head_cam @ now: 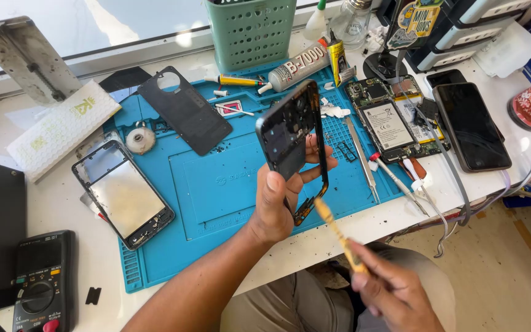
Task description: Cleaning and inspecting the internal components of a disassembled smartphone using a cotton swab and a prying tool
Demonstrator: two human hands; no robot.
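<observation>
My left hand (281,197) holds a black phone middle frame (293,138) upright above the blue work mat (216,184), thumb on its near face and fingers behind it. In my right hand (391,292), low at the right, is a thin yellow-handled brush (339,233), blurred. The brush's tip reaches up to the frame's lower corner.
On the mat lie a black back cover (185,110), a phone screen assembly (124,193), tweezers (361,157) and glue tubes (296,69). A phone board with battery (388,123) and a dark phone (471,126) sit to the right. A multimeter (43,283) is front left, a green basket (251,31) behind.
</observation>
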